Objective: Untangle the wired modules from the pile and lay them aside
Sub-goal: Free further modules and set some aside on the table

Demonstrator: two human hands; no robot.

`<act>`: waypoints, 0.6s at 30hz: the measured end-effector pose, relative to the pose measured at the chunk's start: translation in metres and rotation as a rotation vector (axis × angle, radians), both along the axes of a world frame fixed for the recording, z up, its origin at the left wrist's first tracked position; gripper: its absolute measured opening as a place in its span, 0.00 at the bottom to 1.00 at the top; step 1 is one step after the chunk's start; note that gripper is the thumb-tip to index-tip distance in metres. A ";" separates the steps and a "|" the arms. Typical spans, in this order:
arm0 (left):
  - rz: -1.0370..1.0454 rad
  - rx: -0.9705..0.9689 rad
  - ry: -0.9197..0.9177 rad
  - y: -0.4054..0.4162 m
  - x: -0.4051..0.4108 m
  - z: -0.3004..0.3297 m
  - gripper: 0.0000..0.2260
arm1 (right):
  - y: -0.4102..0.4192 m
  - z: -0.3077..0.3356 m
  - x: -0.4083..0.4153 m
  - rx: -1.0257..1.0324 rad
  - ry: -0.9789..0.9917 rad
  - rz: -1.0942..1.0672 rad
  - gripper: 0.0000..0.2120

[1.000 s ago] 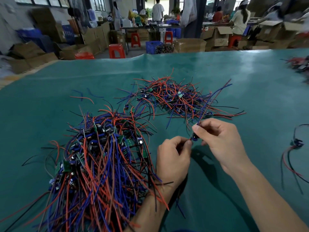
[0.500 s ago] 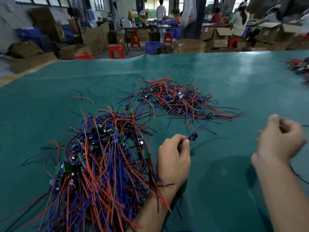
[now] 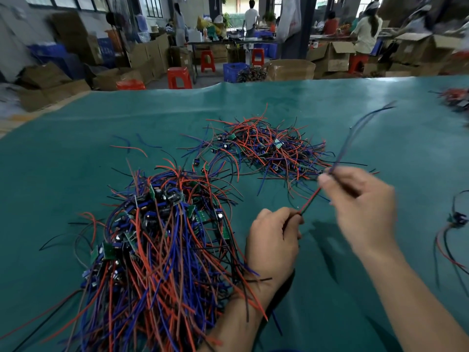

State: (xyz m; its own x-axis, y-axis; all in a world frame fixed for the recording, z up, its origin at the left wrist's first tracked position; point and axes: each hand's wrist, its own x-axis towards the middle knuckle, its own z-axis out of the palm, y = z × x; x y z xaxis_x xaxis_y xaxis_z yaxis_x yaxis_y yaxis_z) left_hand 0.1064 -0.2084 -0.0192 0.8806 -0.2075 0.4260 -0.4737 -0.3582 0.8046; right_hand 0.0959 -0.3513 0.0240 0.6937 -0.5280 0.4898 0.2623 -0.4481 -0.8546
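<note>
Wired module in hand: a strand (image 3: 310, 202) of red and dark leads stretched between both hands at about 4 o'clock on the bench (image 3: 76, 153), clear of the piles; its board is not visible, probably hidden inside the left fist.
Reason for hold: judged to be pulled taut so the leads run straight and free before the piece is laid aside.
Left hand (image 3: 272, 241): fingers (image 3: 291, 218) curled tight, pinching the lower end of the strand; wrist resting against the edge of the near heap.
Right hand (image 3: 360, 201): motion-blurred; fingers (image 3: 326, 177) closed narrow around the leads, whose blue and dark tails (image 3: 360, 128) stand up towards 1 o'clock.
Near heap (image 3: 157, 250): dense bundle at 7 to 9 o'clock, leads lying roughly parallel, green boards and black parts among them; judged to be the sorted lot, though that is uncertain.
Far pile (image 3: 266, 148): loose tangle at 12 o'clock, leads crossing every way; likely the stock to be untangled.
Strays: single red and blue leads (image 3: 129, 147) at 10 o'clock, apart from both heaps.
Set-aside piece (image 3: 454, 224): one module with trailing leads at 3 o'clock, well apart from the piles.
Further tangle (image 3: 456, 97): at 2 o'clock by the bench edge, blurred.
Progress: judged partial; the far pile is well stocked.
</note>
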 end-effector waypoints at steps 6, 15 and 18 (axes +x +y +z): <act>-0.011 0.088 -0.060 0.001 -0.001 -0.001 0.08 | 0.010 0.092 -0.003 0.088 -0.382 -0.243 0.06; 0.084 0.039 -0.059 0.002 -0.003 0.007 0.08 | 0.111 0.116 0.047 -0.707 0.300 0.440 0.30; 0.082 0.030 -0.023 0.002 -0.001 0.004 0.05 | 0.069 0.076 0.065 -0.786 0.454 0.190 0.16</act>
State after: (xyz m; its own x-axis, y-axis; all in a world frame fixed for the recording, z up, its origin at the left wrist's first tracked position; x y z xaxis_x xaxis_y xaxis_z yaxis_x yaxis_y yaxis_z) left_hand 0.1050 -0.2069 -0.0151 0.8853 -0.1482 0.4407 -0.4598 -0.4201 0.7824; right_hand 0.1613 -0.2824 0.0996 0.9474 -0.0173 0.3194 0.1052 -0.9261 -0.3622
